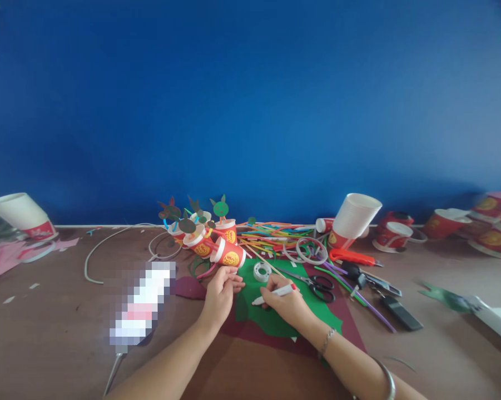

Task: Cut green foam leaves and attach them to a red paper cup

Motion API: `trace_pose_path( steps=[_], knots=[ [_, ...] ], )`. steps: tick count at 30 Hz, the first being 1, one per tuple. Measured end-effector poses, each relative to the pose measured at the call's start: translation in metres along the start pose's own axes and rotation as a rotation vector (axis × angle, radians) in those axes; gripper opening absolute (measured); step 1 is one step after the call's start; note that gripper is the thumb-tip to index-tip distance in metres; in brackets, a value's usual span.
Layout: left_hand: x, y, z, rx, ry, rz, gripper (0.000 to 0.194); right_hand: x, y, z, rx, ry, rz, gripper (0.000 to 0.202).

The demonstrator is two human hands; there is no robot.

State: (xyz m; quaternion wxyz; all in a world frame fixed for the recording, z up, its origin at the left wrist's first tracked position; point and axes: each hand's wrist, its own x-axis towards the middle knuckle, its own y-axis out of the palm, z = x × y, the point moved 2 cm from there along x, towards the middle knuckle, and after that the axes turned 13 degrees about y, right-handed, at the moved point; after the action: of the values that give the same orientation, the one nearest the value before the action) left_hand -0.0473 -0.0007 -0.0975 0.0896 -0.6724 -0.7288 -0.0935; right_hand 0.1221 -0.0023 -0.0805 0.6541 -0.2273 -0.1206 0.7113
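Observation:
My right hand grips a white marker with a red end, held slantwise above the green paper. My left hand rests at the paper's left side, fingers loosely extended and apart, with nothing visible in it. Just beyond those fingertips a red-and-white paper cup lies tipped over; whether they touch it I cannot tell. A roll of clear tape sits on the green sheet between my hands. Black-handled scissors lie to the right of my right hand. Dark red paper lies under the green sheet.
Behind my left hand stand cups bearing paper animal faces. Colourful pipe cleaners lie at the back by the blue wall. A cup stack, an orange cutter and keys are on the right. A blurred-out phone lies left.

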Motion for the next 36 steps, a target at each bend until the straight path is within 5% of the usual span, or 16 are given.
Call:
trace_pose_path(
  steps=[18,36],
  knots=[
    [-0.001,0.001,-0.001,-0.023,-0.048,0.007,0.024,0.021,-0.007,-0.01,0.245,-0.043,0.118,0.026],
    [-0.001,0.0,-0.004,-0.036,-0.037,0.0,0.019,-0.002,0.007,0.0,0.228,-0.024,0.159,0.015]
  ],
)
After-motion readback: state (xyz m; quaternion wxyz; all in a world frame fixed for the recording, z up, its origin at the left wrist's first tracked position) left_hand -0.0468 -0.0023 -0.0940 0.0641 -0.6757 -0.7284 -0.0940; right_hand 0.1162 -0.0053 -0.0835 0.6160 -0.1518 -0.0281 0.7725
